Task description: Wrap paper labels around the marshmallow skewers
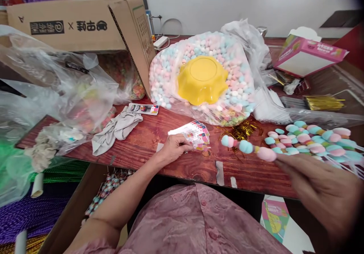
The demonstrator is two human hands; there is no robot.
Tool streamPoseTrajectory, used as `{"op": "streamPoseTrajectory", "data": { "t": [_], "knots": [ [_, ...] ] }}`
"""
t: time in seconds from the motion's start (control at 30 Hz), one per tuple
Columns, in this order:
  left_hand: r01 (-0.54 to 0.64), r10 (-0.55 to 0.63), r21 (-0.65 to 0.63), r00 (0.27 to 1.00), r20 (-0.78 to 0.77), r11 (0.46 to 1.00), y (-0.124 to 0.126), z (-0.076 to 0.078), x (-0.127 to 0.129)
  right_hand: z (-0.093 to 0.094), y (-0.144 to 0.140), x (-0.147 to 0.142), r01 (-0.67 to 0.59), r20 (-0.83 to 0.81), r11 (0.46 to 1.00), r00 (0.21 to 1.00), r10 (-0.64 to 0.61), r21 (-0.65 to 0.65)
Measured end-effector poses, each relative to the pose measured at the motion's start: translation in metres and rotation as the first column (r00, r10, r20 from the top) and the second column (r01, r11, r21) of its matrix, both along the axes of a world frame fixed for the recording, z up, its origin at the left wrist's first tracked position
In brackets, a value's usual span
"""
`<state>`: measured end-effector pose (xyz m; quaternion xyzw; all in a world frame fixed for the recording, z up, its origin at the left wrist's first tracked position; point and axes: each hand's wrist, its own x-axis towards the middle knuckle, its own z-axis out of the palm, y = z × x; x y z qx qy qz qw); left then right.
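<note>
My left hand [174, 148] is on the table, its fingers closed at the near edge of a small fan of printed cards [196, 132]. In my right hand [321, 187], slightly blurred, is a marshmallow skewer [246, 146] pointing left, with blue and pink marshmallows and smaller sweets between them. Behind that hand lies a pile of similar marshmallow skewers [315, 138], their white sticks toward the right. Gold twist ties [243, 130] are scattered just beyond the held skewer's tip. A large clear bag of pastel marshmallows [165, 76] carries an upside-down yellow bowl [203, 79].
A big cardboard box [85, 26] stands at the back left beside clear plastic bags [93, 91]. A grey cloth [116, 129] and a pack of cards [143, 108] lie nearby. At right are a pink box [309, 55] and a gold twist-tie bundle [324, 103].
</note>
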<state>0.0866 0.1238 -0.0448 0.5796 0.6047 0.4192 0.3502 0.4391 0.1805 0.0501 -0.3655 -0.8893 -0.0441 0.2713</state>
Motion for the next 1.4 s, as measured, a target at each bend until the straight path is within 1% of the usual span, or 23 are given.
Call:
{"op": "streamPoseTrajectory", "data": {
  "t": [0.03, 0.1, 0.2, 0.27, 0.37, 0.47, 0.53, 0.67, 0.77, 0.87, 0.93, 0.97, 1.03, 1.13, 1.2, 1.3, 1.4],
  "knots": [
    [0.005, -0.005, -0.009, 1.0, 0.013, 1.0, 0.0, 0.001, 0.0, -0.006, -0.003, -0.011, -0.06, -0.006, 0.998, 0.998, 0.06, 0.013],
    [0.012, -0.012, -0.021, 1.0, 0.023, 1.0, 0.0, 0.002, -0.001, -0.02, -0.008, -0.028, -0.133, -0.021, 0.991, 0.991, 0.134, 0.023],
    [0.023, -0.022, -0.015, 0.999, 0.026, 1.0, 0.0, 0.001, -0.003, -0.039, -0.011, -0.039, -0.142, -0.003, 0.989, 0.99, 0.142, 0.042],
    [0.031, -0.031, 0.001, 0.999, 0.023, 1.0, 0.0, 0.0, -0.003, -0.046, -0.01, -0.039, -0.14, 0.021, 0.988, 0.99, 0.139, 0.071],
    [0.064, -0.065, 0.052, 0.998, 0.003, 0.997, 0.0, -0.002, -0.003, -0.048, -0.008, -0.037, -0.172, 0.082, 0.98, 0.983, 0.165, 0.096],
    [0.125, -0.119, 0.123, 0.991, -0.053, 0.985, -0.001, -0.003, -0.002, -0.046, -0.007, -0.038, -0.222, 0.143, 0.966, 0.969, 0.203, 0.132],
    [0.166, -0.151, 0.168, 0.983, -0.102, 0.972, -0.002, -0.005, -0.001, -0.047, -0.008, -0.043, -0.229, 0.154, 0.962, 0.966, 0.207, 0.15],
    [0.24, -0.198, 0.243, 0.962, -0.187, 0.94, -0.003, -0.009, 0.0, -0.053, -0.013, -0.058, -0.262, 0.142, 0.957, 0.959, 0.245, 0.124],
    [0.275, -0.194, 0.318, 0.945, -0.262, 0.907, -0.004, -0.009, -0.001, -0.059, -0.013, -0.064, -0.27, 0.098, 0.957, 0.96, 0.261, 0.103],
    [0.298, -0.159, 0.376, 0.92, -0.358, 0.877, -0.004, -0.002, -0.003, -0.061, -0.011, -0.063, -0.253, -0.044, 0.967, 0.966, 0.253, 0.019],
    [0.35, -0.187, 0.336, 0.883, -0.431, 0.874, -0.004, 0.005, -0.002, -0.062, -0.011, -0.062, -0.264, -0.14, 0.964, 0.957, 0.256, -0.042],
    [0.378, -0.217, 0.292, 0.86, -0.463, 0.878, -0.004, 0.009, -0.001, -0.062, -0.011, -0.062, -0.271, -0.166, 0.961, 0.951, 0.259, -0.057],
    [0.41, -0.275, 0.182, 0.821, -0.5, 0.894, -0.005, 0.014, 0.003, -0.062, -0.014, -0.065, -0.277, -0.175, 0.96, 0.948, 0.265, -0.044],
    [0.38, -0.304, 0.034, 0.788, -0.536, 0.924, -0.007, 0.017, 0.01, -0.062, -0.021, -0.071, -0.269, -0.131, 0.962, 0.953, 0.272, 0.041],
    [0.346, -0.296, -0.024, 0.761, -0.577, 0.938, -0.01, 0.018, 0.013, -0.06, -0.026, -0.075, -0.276, -0.084, 0.957, 0.955, 0.283, 0.09],
    [0.329, -0.288, -0.058, 0.711, -0.641, 0.942, -0.013, 0.019, 0.016, -0.051, -0.029, -0.08, -0.299, 0.01, 0.947, 0.954, 0.3, 0.115],
    [0.342, -0.276, -0.058, 0.636, -0.72, 0.938, -0.015, 0.019, 0.017, -0.042, -0.025, -0.08, -0.294, 0.09, 0.953, 0.954, 0.286, 0.078]
  ]
}}
